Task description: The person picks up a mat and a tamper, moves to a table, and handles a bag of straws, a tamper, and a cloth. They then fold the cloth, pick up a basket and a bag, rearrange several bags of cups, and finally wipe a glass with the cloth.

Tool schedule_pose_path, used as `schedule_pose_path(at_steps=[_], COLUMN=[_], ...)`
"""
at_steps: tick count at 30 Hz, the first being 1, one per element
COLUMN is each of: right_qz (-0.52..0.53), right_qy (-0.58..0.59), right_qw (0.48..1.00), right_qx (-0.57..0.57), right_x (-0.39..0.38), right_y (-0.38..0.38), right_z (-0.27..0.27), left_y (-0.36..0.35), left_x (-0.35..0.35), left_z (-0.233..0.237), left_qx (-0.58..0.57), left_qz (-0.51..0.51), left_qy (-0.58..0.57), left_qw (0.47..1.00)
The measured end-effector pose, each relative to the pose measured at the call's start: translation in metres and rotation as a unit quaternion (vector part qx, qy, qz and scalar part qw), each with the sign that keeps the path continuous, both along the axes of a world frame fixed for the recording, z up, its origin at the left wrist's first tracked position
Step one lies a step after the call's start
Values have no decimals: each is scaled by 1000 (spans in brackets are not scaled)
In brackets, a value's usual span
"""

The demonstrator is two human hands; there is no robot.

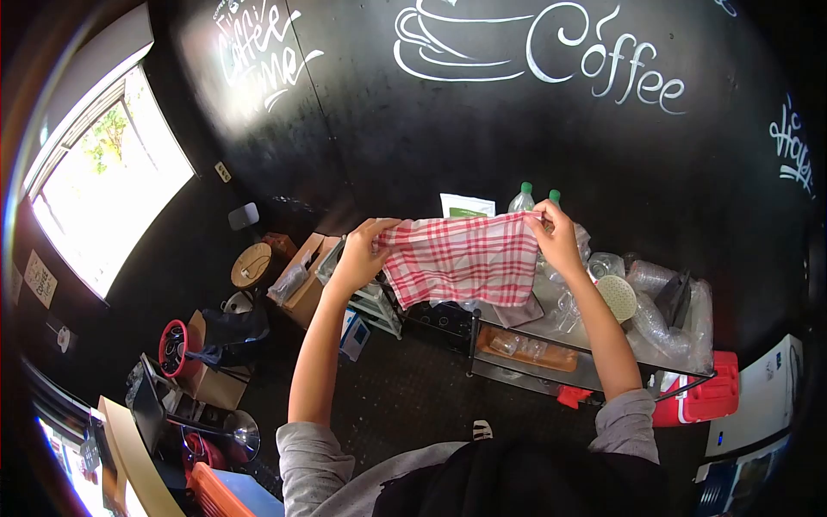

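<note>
A red and white checked cloth (461, 258) hangs spread out in the air between my two hands. My left hand (368, 250) pinches its upper left corner. With thumb and fingers closed, my right hand (554, 234) grips the upper right corner. Both arms reach forward, and the cloth's lower edge hangs loose. Behind it the cloth partly hides a metal shelf table (551, 320) and the things at its left end. Two bottles with green caps (522, 198) and a white and green packet (468, 205) show above the cloth's top edge.
On the table's right side lie stacks of clear plastic cups (662, 336) and a round pale perforated piece (616, 298). A brown tray (527, 348) sits on the lower shelf. A red cooler box (711, 392) stands at the right. Cardboard boxes (307, 280) and a stool (252, 265) are at the left.
</note>
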State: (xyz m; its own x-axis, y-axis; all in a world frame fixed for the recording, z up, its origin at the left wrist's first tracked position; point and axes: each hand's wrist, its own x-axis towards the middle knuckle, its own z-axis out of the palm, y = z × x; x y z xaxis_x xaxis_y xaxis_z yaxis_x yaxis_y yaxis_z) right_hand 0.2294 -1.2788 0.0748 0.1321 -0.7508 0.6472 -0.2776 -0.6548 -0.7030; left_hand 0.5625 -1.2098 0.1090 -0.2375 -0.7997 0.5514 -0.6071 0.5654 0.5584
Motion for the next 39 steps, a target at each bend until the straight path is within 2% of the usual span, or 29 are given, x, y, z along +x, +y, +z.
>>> schedule_pose_path(at_steps=[1, 5, 6, 7, 9, 10, 11, 13, 15, 17, 19, 20, 21, 23, 25, 26, 29, 31, 32, 33, 35, 36, 37, 39], right_qz=[8, -1, 38, 33, 157, 167, 165, 101, 60, 80, 143, 179, 212, 253, 261, 281, 307, 279, 172, 174, -55, -2, -1, 175], right_qy=[-14, 3, -10, -11, -124, -121, -121, -118, -110, -141, -168, -169, -177, -159, -147, -104, -31, -126, -138, -137, -214, -205, -207, -125], right_qw=[1000, 1000, 999, 999, 979, 977, 978, 978, 971, 955, 912, 903, 888, 875, 894, 920, 927, 944, 973, 973, 975, 978, 978, 966], right_qx=[-11, 1, -4, -4, 49, 49, 49, 138, 203, 250, 346, 351, 367, 381, 333, 253, 214, 127, 62, 59, -16, 27, 28, 145], right_x=[-4, -18, -20, -24, -30, -35, -36, -34, -28, -17, -2, 6, 17, 34, 51, 56, 55, 51, 41, 38, 40, 45, 48, 52], right_y=[0, 19, 19, 21, 23, 16, 10, -2, -14, -10, 8, 11, 21, 32, 39, 30, 46, 51, 55, 53, 42, 43, 42, 43], right_z=[-2, 12, 15, 19, 29, 27, 23, 9, -13, -23, -16, -22, -15, -6, 0, -11, 11, 10, 12, 6, -18, -31, -42, -44], left_y=[-1, -16, -15, -18, -21, -18, -22, -36, -55, -70, -68, -58, -40, -38, -12, 6, -5, -23, -21, -19, -18, -16, -16, -15], left_x=[-5, -4, 0, 5, 6, 0, -4, -6, -17, -22, -44, -54, -70, -83, -104, -111, -105, -93, -90, -87, -82, -82, -83, -74], left_z=[4, -2, 1, 2, 9, 6, 2, -21, -54, -89, -101, -93, -71, -71, -43, -17, -20, -35, -32, -29, -29, -30, -30, -19], left_qx=[-9, -21, -24, -24, -65, 119, 119, 263, 164, 132, 77, 93, 136, 144, 156, 57, 22, 45, 70, 93, 117, 147, 178, 172], left_qz=[41, 44, 38, 34, -103, -146, -147, -72, 9, 41, 28, 56, 45, -71, -163, -126, -69, -92, -106, -119, -137, -157, -177, -184], left_qy=[-79, -46, -55, -55, -1, 192, 191, 293, 229, 203, 223, 180, 167, 216, 238, 122, 107, 210, 256, 303, 333, 396, 456, 421], left_qw=[996, 998, 997, 998, 993, 963, 963, 916, 960, 969, 971, 978, 976, 963, 945, 983, 992, 972, 958, 941, 925, 893, 854, 871])
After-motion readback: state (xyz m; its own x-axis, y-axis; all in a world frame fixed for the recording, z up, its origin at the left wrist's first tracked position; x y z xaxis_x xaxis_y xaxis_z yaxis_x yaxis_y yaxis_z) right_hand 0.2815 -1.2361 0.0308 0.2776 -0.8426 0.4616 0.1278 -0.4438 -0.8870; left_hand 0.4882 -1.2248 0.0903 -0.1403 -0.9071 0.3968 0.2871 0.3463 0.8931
